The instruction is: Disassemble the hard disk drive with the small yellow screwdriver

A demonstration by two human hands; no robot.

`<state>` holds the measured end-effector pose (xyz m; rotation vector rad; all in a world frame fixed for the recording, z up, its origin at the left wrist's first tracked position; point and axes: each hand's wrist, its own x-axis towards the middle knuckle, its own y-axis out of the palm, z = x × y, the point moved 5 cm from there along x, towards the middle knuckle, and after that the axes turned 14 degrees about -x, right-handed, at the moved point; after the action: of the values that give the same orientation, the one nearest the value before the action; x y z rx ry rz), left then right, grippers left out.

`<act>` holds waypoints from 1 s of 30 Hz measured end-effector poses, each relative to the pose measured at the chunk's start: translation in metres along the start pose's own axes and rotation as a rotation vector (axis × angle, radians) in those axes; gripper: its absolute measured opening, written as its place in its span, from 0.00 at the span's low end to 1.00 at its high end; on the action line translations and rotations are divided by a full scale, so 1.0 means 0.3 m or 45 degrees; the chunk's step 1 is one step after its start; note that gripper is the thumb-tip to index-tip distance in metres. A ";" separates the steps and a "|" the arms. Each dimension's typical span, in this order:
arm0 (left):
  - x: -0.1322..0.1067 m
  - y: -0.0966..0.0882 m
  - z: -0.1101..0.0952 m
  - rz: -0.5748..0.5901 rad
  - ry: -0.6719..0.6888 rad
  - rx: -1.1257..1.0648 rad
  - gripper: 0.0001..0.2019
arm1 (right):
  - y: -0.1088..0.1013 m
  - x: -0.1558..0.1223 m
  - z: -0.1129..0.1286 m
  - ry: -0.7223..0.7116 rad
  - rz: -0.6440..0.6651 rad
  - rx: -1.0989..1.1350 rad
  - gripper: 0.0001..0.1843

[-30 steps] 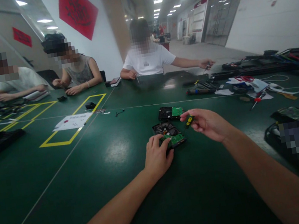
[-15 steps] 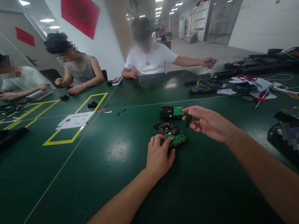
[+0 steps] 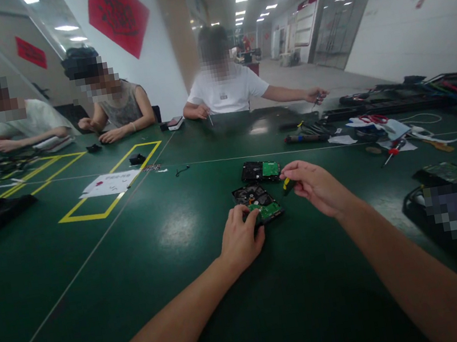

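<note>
A hard drive [image 3: 253, 195] with a green circuit board lies on the green table, held at its near left side by my left hand [image 3: 242, 237]. My left thumb and fingers are closed on its edge, hiding that part. To the right of the drive, my right hand [image 3: 317, 184] pinches a small screwdriver [image 3: 287, 185] with a dark and yellow handle. Its tip is too dark to make out, and I cannot tell whether it touches anything. Just behind lies a second hard drive [image 3: 260, 171], black with a green board, touched by neither hand.
On the right lie a tool with a red collar [image 3: 392, 152], cables, a cloth bundle [image 3: 378, 127] and dark equipment [image 3: 445, 171]. A paper sheet [image 3: 110, 184] lies inside yellow tape at left. Three people sit across the table, one a person in a white shirt [image 3: 222, 94].
The screwdriver in my right hand has turned, and the right fingers have drawn closer together around it. My left hand stays on the near hard drive. The view has shifted slightly.
</note>
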<state>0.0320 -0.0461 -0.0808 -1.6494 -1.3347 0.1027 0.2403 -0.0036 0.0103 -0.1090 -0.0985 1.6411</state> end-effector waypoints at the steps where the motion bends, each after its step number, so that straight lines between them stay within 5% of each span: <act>1: 0.000 0.000 0.000 -0.002 0.004 -0.004 0.22 | 0.001 0.001 0.002 -0.008 0.015 0.012 0.12; 30: 0.000 -0.006 -0.006 -0.012 0.016 -0.019 0.22 | 0.036 -0.036 0.042 0.000 0.254 0.005 0.16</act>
<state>0.0320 -0.0473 -0.0786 -1.6535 -1.3367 0.0771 0.2287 -0.0152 0.0216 -0.1185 -0.0866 1.8404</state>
